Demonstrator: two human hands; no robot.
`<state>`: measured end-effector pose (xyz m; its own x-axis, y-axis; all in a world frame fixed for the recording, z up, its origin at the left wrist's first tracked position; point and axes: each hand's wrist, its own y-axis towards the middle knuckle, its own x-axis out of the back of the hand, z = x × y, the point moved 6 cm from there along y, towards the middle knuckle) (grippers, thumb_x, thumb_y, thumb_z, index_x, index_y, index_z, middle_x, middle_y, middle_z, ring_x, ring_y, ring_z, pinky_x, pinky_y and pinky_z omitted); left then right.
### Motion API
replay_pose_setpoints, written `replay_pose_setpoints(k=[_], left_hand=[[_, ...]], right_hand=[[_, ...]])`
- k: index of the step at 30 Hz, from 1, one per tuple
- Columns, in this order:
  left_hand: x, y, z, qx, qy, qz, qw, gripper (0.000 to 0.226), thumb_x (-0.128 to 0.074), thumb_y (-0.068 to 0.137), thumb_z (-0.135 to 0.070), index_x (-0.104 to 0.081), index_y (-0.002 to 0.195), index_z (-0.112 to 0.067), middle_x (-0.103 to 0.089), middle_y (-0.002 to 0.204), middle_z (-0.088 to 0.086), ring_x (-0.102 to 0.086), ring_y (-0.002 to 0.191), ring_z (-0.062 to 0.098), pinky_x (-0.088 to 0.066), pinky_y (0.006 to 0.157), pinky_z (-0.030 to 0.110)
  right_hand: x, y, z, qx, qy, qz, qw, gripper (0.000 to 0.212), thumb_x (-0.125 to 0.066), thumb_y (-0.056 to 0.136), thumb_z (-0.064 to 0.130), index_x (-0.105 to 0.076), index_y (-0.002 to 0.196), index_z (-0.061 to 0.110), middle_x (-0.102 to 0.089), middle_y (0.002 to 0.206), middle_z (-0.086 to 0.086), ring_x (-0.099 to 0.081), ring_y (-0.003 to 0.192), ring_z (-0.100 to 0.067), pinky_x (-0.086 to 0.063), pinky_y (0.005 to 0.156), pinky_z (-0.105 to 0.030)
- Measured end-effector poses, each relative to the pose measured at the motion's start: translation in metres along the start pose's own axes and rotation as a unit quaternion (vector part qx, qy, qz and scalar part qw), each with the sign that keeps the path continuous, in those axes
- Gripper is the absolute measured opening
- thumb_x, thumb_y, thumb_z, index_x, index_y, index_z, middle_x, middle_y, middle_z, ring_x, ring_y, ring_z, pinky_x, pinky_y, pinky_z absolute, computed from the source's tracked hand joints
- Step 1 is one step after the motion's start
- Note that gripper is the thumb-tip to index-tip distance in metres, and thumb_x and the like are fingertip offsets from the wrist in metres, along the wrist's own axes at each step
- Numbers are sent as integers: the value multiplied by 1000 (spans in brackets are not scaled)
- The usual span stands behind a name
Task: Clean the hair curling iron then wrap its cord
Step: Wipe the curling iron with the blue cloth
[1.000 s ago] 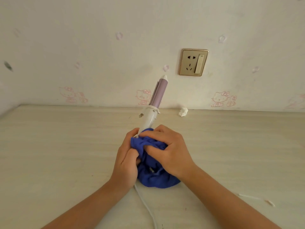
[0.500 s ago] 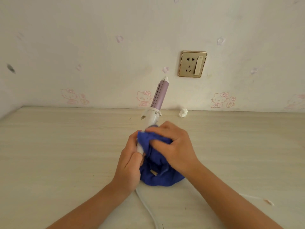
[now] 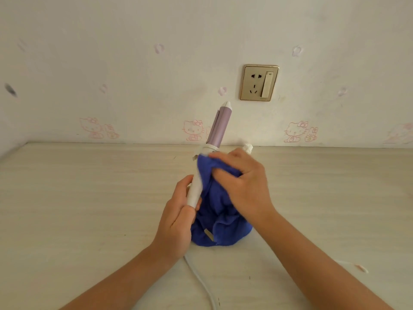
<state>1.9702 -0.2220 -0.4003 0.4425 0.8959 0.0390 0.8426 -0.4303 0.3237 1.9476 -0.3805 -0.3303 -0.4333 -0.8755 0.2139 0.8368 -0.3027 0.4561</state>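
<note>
The curling iron (image 3: pixel 218 128) stands nearly upright over the table, lilac barrel on top, white handle below. My left hand (image 3: pixel 176 222) grips the lower end of the white handle. My right hand (image 3: pixel 242 182) presses a blue cloth (image 3: pixel 220 218) against the upper part of the handle, just under the barrel. The cloth hangs down to the tabletop and hides the handle's right side. The white cord (image 3: pixel 201 280) runs from under my left hand toward the bottom edge of the view.
A pale wooden table (image 3: pixel 89 209) meets a wall with a gold socket and switch plate (image 3: pixel 259 82). A crumpled white tissue (image 3: pixel 247 147) lies at the wall behind my right hand. A small white scrap (image 3: pixel 361 267) lies at the right.
My right hand has slid the blue cloth up the white handle toward the barrel. The left hand now shows more bare handle below the cloth.
</note>
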Motion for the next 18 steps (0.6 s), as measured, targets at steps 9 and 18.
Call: replay_pose_setpoints(k=[9,18], left_hand=[[7,-1,3,27,-47,-43,998,58,-37,86,-2,-54,137,-25,-67,78,-5,-52,57,4,-43,54,15],[-1,-3,-9,16,-26,-24,999,48,-36,87,-5,-67,118,-23,-56,77,13,-39,55,12,-35,49,22]], right_hand=[[-34,-25,0,5,6,211,977,36,-73,84,5,-81,107,32,-66,92,4,-66,88,-12,-50,82,-15],[14,-4,-2,4,36,-10,999,34,-72,89,7,-80,108,34,-62,89,7,-64,83,-6,-49,76,-11]])
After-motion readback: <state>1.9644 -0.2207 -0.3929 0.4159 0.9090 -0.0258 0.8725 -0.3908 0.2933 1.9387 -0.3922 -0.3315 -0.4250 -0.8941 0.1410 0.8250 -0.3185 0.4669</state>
